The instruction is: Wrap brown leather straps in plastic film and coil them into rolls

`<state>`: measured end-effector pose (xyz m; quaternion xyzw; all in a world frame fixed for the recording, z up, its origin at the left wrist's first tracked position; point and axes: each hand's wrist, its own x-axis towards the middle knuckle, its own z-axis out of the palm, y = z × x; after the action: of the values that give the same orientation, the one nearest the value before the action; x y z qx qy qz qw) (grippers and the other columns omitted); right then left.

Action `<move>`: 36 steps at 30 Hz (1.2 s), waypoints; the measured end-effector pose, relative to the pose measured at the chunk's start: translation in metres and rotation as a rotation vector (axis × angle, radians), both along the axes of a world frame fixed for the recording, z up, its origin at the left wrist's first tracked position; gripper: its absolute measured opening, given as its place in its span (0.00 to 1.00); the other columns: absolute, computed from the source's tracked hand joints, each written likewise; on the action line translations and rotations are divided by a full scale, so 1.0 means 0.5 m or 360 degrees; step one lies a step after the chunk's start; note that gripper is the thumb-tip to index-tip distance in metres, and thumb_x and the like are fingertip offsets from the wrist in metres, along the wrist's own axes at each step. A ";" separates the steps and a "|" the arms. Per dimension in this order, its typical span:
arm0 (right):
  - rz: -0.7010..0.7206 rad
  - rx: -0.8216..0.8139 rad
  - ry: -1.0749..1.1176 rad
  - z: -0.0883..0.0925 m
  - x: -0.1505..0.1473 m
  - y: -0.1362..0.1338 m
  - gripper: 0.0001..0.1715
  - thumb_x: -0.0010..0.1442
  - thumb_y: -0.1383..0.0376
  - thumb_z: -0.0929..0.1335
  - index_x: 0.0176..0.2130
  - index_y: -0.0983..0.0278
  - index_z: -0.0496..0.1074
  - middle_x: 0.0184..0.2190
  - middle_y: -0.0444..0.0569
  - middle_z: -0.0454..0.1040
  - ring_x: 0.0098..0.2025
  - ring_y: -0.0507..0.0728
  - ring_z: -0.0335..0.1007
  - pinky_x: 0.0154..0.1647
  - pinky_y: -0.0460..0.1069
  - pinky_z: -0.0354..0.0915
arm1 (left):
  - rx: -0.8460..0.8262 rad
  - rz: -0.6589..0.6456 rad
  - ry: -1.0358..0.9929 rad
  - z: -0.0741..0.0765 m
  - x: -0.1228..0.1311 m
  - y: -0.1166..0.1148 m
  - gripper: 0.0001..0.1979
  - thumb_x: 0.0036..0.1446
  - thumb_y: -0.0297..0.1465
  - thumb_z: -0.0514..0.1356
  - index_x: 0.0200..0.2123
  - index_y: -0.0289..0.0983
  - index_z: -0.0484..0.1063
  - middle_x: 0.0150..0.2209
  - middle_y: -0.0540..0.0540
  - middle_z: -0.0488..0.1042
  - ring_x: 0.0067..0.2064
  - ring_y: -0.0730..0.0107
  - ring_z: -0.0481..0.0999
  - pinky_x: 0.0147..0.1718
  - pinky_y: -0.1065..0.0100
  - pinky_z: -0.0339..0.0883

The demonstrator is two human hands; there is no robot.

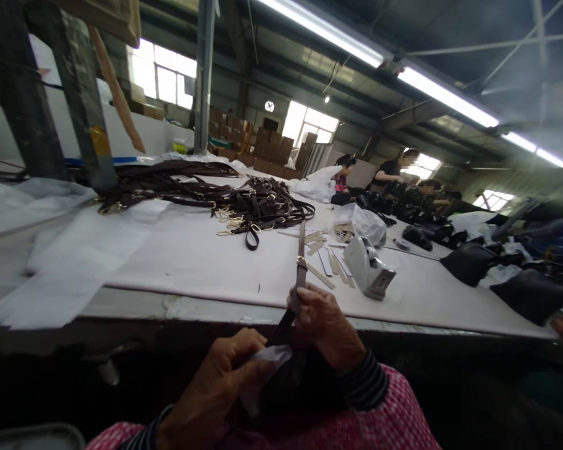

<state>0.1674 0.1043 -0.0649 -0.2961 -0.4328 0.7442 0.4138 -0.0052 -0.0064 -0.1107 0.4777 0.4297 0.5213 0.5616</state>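
the right hand [323, 322] pinches a thin dark strap [301, 259] between the thumb and fingers, low down near the front edge of the long white table [192, 256]. the strap runs up and away from the hand, over the table, and a small metal piece sits part way along it. the left hand [225, 381] sits lower and closer to the body, with its fingers curled around a bit of white wrap [272, 357] that lies against something dark, maybe a bag, though it is too dark down there to be sure. so the step in hand looks like working on this one strap, holding it tight with one hand and handling the white wrap at its lower end with the other. the next move calls for a steady pinch on the strap so it does not slide, and gentle fingers on the wrap so it does not tear. farther back on the table lies a big heap of dark straps [244, 203] with gold clips, some flat tan strips [319, 247], and a grey tape holder [368, 267]. black bags [469, 262] sit off to the right, and other people work at the far end.
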 end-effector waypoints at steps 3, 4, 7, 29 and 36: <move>-0.0224 0.0199 -0.0018 0.060 0.016 0.002 0.15 0.52 0.62 0.78 0.35 0.66 0.74 0.27 0.42 0.70 0.22 0.43 0.54 0.19 0.39 0.54 | 0.0040 0.0116 0.0116 -0.008 -0.014 -0.007 0.12 0.58 0.40 0.68 0.31 0.37 0.81 0.45 0.44 0.76 0.42 0.64 0.73 0.39 0.71 0.65; -0.0283 0.0264 -0.0030 0.081 0.021 0.003 0.14 0.52 0.62 0.78 0.35 0.66 0.75 0.28 0.43 0.70 0.23 0.44 0.54 0.19 0.38 0.54 | 0.0000 0.0113 0.0085 -0.013 -0.015 -0.010 0.13 0.58 0.41 0.68 0.33 0.36 0.82 0.44 0.43 0.77 0.41 0.64 0.73 0.37 0.71 0.65; -0.0361 0.0426 -0.0105 0.132 0.032 0.002 0.13 0.52 0.62 0.78 0.35 0.66 0.76 0.30 0.45 0.71 0.23 0.45 0.55 0.18 0.38 0.53 | -0.0234 0.0063 -0.0065 -0.043 -0.007 -0.015 0.18 0.56 0.45 0.68 0.35 0.33 0.80 0.30 0.46 0.74 0.30 0.69 0.69 0.29 0.71 0.61; -0.0227 0.0849 -0.0457 0.158 0.006 -0.062 0.06 0.62 0.61 0.73 0.38 0.62 0.78 0.29 0.45 0.73 0.21 0.46 0.58 0.17 0.43 0.51 | -0.0481 -0.0043 -0.0266 -0.135 0.002 -0.007 0.22 0.50 0.46 0.72 0.31 0.30 0.78 0.26 0.49 0.70 0.28 0.74 0.63 0.29 0.70 0.51; -0.0234 0.0884 -0.0467 0.155 0.004 -0.065 0.07 0.62 0.61 0.73 0.38 0.63 0.77 0.30 0.45 0.73 0.22 0.46 0.58 0.16 0.42 0.49 | -0.0467 -0.0037 -0.0237 -0.122 -0.004 -0.011 0.23 0.47 0.46 0.72 0.31 0.29 0.78 0.26 0.48 0.72 0.29 0.72 0.65 0.29 0.70 0.55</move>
<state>0.1692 0.0717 0.0128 -0.3065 -0.6518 0.5151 0.4647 -0.0072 -0.0118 -0.1717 0.3556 0.4529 0.4803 0.6617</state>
